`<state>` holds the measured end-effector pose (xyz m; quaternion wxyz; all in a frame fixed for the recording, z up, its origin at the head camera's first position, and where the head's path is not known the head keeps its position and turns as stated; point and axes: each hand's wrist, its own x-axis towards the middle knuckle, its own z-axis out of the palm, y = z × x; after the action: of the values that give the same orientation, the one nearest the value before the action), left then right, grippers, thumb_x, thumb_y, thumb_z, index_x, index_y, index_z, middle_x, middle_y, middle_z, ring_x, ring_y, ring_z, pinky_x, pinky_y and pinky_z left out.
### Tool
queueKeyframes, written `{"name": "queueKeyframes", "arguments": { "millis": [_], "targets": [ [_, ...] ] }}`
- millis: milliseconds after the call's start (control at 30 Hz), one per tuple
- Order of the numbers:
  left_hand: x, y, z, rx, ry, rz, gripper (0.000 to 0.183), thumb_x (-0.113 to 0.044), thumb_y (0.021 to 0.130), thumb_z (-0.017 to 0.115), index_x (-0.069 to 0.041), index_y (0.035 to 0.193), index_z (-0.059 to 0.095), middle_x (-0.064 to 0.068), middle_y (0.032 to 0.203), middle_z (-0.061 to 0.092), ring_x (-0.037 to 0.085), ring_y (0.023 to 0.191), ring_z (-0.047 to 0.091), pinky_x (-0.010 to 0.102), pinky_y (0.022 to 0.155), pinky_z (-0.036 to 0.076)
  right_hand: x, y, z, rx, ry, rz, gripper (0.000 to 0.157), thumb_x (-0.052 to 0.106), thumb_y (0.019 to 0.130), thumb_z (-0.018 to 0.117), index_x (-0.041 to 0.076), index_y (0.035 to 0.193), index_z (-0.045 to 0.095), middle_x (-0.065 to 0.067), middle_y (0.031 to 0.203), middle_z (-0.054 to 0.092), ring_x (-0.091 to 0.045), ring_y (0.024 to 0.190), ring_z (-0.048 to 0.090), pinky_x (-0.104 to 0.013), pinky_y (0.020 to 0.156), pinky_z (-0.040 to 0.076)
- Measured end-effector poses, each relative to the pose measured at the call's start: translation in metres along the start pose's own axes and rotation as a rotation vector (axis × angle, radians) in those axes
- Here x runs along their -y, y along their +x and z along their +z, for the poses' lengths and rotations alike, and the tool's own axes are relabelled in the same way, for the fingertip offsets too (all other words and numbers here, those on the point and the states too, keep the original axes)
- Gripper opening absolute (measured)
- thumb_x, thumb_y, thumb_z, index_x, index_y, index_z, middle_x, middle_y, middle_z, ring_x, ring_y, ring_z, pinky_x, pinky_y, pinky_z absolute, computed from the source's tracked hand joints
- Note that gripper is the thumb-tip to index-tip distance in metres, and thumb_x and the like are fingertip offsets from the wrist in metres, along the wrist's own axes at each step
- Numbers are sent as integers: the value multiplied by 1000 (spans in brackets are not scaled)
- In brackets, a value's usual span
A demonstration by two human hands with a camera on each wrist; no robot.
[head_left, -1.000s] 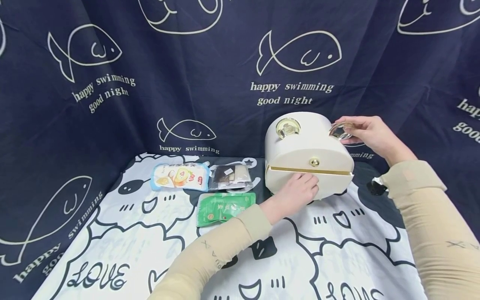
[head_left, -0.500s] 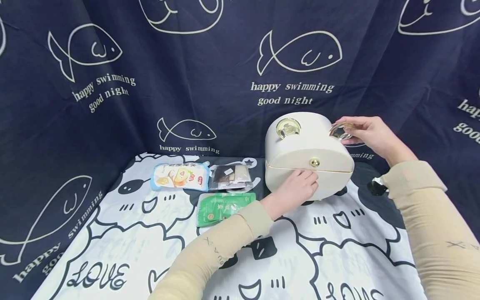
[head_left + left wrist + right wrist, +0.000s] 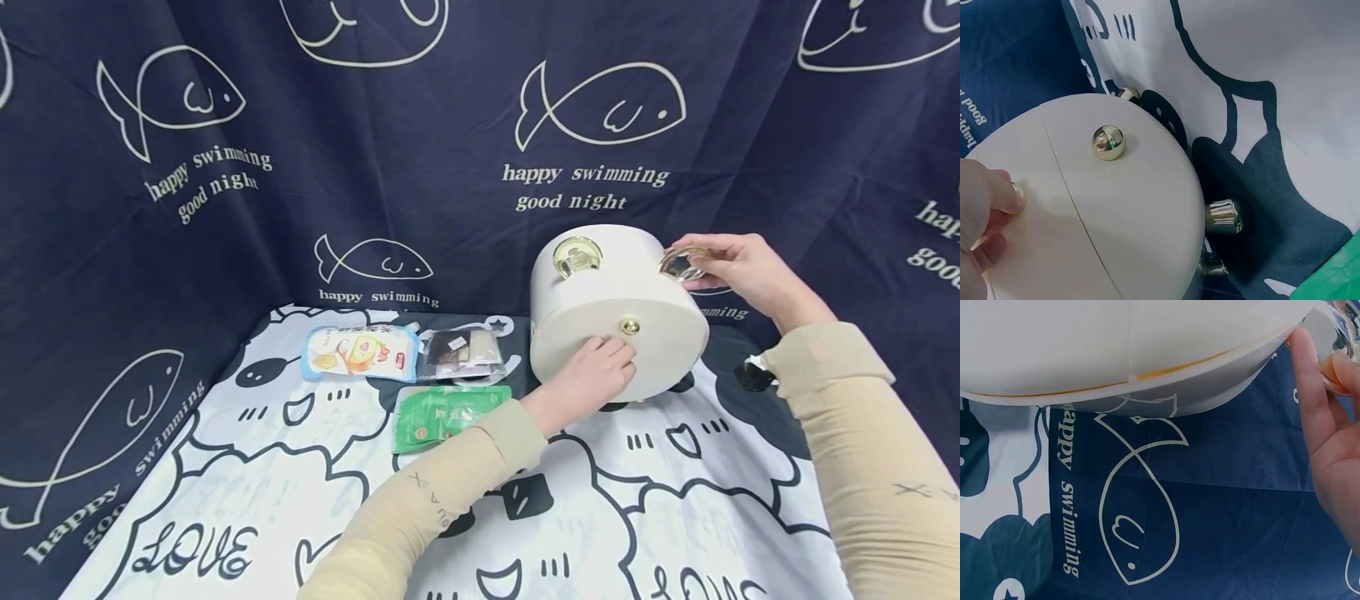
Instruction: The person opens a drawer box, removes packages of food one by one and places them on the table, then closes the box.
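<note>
A rounded white drawer box (image 3: 660,350) stands at the back right of the cloth, with two round gold ears on top and gold knobs on its front. My left hand (image 3: 596,373) is against the drawer front, its fingertips pinching a small gold knob (image 3: 1019,190) that they mostly cover. Another gold knob (image 3: 1109,142) shows on the section nearer the feet, and an upper knob (image 3: 630,325) shows above the hand. With my right hand (image 3: 738,267) I grip the gold ear (image 3: 681,262) at the box's right side. The drawer front sits flush with the section above.
Left of the box lie a blue-and-white pouch (image 3: 363,353), a clear packet (image 3: 461,354) with dark and pale contents, and a green packet (image 3: 442,414). Behind hangs a dark blue curtain (image 3: 450,142). Gold feet (image 3: 1222,215) support the box.
A gold-lined gap above the left hand has narrowed and closed as the drawer went inward. Both hands keep nearly the same place.
</note>
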<state>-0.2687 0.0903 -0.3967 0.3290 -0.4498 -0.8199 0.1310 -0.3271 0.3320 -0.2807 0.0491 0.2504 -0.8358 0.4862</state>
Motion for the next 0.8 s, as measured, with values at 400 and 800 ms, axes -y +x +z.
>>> {"name": "queueKeyframes", "arguments": {
  "millis": [400, 800],
  "targets": [
    [-2, -5, 3, -46, -4, -4, 19, -15, 95, 46, -20, 102, 63, -4, 110, 54, 15, 106, 47, 27, 90, 38, 0, 0, 1, -10, 17, 9, 27, -3, 94, 48, -5, 119, 57, 6, 104, 68, -6, 93, 65, -28, 71, 55],
    [1, -9, 2, -49, -49, -18, 21, -18, 96, 43, -21, 109, 59, -2, 115, 51, 16, 110, 47, 28, 88, 38, -2, 0, 0, -8, 16, -7, 27, -4, 94, 47, -4, 119, 58, 6, 106, 67, -4, 93, 65, -27, 71, 55]
  ]
}}
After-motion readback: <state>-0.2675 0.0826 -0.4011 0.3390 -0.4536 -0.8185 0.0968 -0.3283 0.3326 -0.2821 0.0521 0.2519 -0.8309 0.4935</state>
